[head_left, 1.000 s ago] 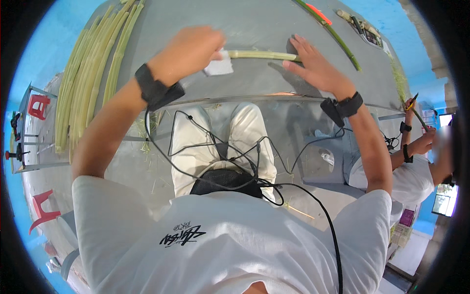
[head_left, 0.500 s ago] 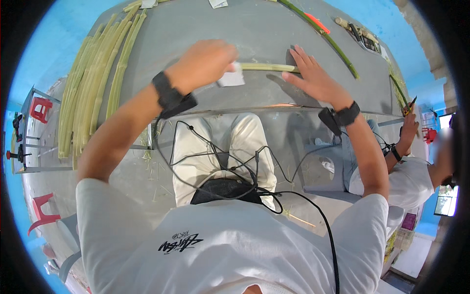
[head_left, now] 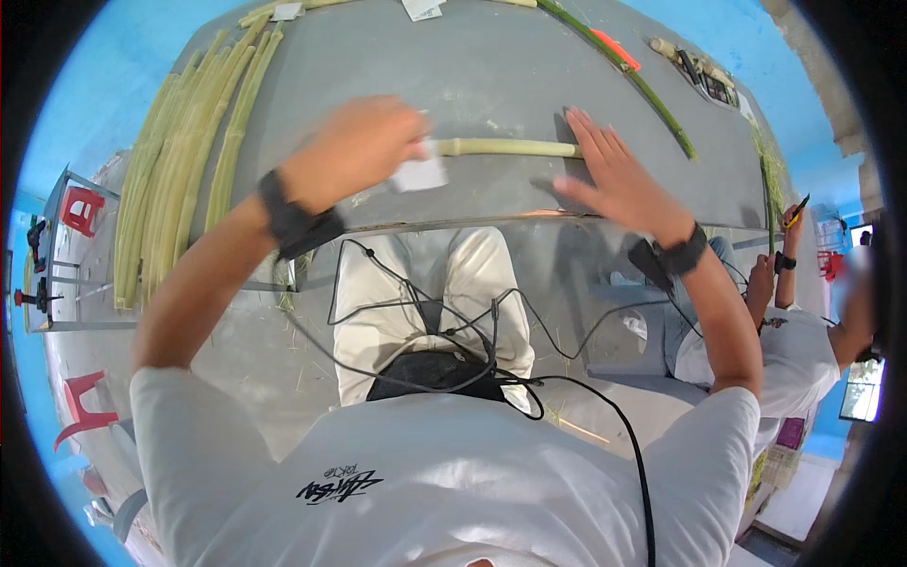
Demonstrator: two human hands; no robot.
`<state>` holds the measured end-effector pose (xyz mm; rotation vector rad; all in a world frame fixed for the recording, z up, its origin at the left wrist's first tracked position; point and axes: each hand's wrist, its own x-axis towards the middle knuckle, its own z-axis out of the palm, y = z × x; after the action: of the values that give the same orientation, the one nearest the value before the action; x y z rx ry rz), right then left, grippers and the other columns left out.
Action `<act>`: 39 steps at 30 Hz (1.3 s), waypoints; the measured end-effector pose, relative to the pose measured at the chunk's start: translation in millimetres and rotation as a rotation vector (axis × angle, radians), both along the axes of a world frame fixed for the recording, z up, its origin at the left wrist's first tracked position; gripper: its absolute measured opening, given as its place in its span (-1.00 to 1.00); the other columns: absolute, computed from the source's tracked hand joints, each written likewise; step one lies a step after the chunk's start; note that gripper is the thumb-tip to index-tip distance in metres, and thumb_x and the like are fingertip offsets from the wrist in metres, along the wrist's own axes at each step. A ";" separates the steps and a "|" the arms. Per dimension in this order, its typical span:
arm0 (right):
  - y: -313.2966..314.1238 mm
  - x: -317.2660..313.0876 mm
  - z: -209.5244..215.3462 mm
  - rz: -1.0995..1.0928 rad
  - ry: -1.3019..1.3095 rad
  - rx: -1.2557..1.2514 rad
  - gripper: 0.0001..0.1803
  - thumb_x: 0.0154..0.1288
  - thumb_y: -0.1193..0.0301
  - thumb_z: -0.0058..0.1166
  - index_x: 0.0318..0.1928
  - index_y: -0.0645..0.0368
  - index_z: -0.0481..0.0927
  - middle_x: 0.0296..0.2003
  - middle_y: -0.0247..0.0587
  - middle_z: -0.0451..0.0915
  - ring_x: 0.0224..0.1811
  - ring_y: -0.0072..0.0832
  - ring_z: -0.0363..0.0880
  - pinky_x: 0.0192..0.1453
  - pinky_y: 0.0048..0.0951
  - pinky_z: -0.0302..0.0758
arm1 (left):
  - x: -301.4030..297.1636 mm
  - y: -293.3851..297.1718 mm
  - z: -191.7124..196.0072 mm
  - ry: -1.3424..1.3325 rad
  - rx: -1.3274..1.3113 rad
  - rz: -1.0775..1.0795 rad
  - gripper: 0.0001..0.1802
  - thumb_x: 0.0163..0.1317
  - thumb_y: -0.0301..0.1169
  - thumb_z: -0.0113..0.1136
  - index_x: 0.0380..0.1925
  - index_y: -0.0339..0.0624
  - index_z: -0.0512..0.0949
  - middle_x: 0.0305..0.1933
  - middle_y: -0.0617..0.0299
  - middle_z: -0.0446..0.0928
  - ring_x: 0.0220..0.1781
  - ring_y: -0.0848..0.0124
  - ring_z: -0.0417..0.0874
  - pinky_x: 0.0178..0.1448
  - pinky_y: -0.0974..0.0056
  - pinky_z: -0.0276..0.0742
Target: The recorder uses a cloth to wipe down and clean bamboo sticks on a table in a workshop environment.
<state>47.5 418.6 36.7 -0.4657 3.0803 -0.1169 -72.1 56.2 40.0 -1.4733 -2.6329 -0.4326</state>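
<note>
A pale yellow-green bamboo stick (head_left: pixel 510 147) lies crosswise on the grey table before me. My left hand (head_left: pixel 364 146), blurred by motion, is closed on a small white sheet (head_left: pixel 419 173) at the stick's left part. Paper or cloth, I cannot tell; the hand and sheet hide that end of the stick. Over the right end, my right hand (head_left: pixel 619 175) rests flat with fingers stretched and the thumb apart. It covers the stick's tip. Black bands with small boxes are strapped round both wrists.
Several pale bamboo sticks (head_left: pixel 184 170) lie at the left of the grey table (head_left: pixel 378 57). A green stalk (head_left: pixel 652 99) and an orange object (head_left: pixel 616 49) lie at the far right. Black cables (head_left: pixel 496 321) cross my lap. At right, a co-worker holds a knife (head_left: pixel 798 210).
My left hand and the white sheet have slid left along the stick and slightly nearer me. My right hand has shifted a little right and nearer. The co-worker's hands have moved.
</note>
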 end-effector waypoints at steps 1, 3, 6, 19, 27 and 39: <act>0.2 -14.7 -3.0 -0.059 -0.034 -0.045 0.15 0.61 -0.34 -0.11 0.70 0.46 0.00 0.72 0.29 0.04 0.81 0.08 -0.07 0.84 0.04 -0.09 | -5.7 18.0 -2.9 0.009 -0.005 0.002 -0.74 0.40 -0.21 0.36 -0.28 -0.19 0.63 -0.25 -0.03 0.66 -0.07 -0.11 0.69 -0.04 -0.15 0.54; -0.9 -25.3 -4.7 -0.072 -0.049 -0.062 0.15 0.61 -0.34 -0.11 0.69 0.48 0.02 0.72 0.30 0.04 0.81 0.08 -0.06 0.84 0.03 -0.09 | -10.0 34.2 -5.1 0.078 0.053 -0.028 -0.75 0.39 -0.23 0.36 -0.29 -0.18 0.64 -0.21 -0.05 0.68 -0.05 -0.13 0.70 -0.02 -0.17 0.56; -0.1 7.7 -6.9 -0.023 0.012 -0.056 0.14 0.60 -0.32 -0.08 0.69 0.48 0.03 0.71 0.31 0.06 0.80 0.08 -0.03 0.84 0.03 -0.10 | 3.2 -5.4 -2.8 0.050 -0.006 0.032 -0.75 0.39 -0.22 0.36 -0.28 -0.18 0.65 -0.27 -0.07 0.68 -0.10 -0.16 0.70 -0.03 -0.19 0.55; -50.4 90.6 -40.2 -0.220 0.482 -0.261 -0.11 0.28 0.12 0.42 0.58 0.03 0.43 0.46 -0.19 0.51 0.61 -0.15 0.34 0.76 0.14 -0.02 | 74.7 -79.2 -43.5 -0.006 0.515 0.549 -0.79 0.35 -0.43 0.49 -0.04 -0.16 0.77 -0.58 0.19 0.23 -0.56 0.34 0.21 -0.43 0.21 0.20; -53.9 88.2 -53.9 -0.251 0.521 -0.296 -0.17 0.29 0.19 0.41 0.54 0.02 0.46 0.43 -0.19 0.52 0.60 -0.13 0.34 0.76 0.16 -0.03 | 71.5 -84.7 -44.8 -0.054 0.455 0.516 -0.82 0.43 -0.46 0.44 -0.02 -0.23 0.77 -0.55 0.37 0.17 -0.49 0.56 0.17 -0.40 0.32 0.10; -59.0 88.4 -49.7 -0.315 0.535 -0.361 -0.18 0.15 0.30 0.44 0.48 -0.04 0.54 0.40 -0.25 0.56 0.60 -0.16 0.37 0.79 0.15 -0.04 | 76.7 -76.3 -38.0 -0.067 0.529 0.574 -0.78 0.44 -0.30 0.44 -0.06 -0.20 0.76 -0.58 0.28 0.26 -0.53 0.45 0.24 -0.41 0.24 0.19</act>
<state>136.0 359.6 -13.0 0.0013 3.6476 -0.6667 4.6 -20.2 2.0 -0.5316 -2.5372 -1.0068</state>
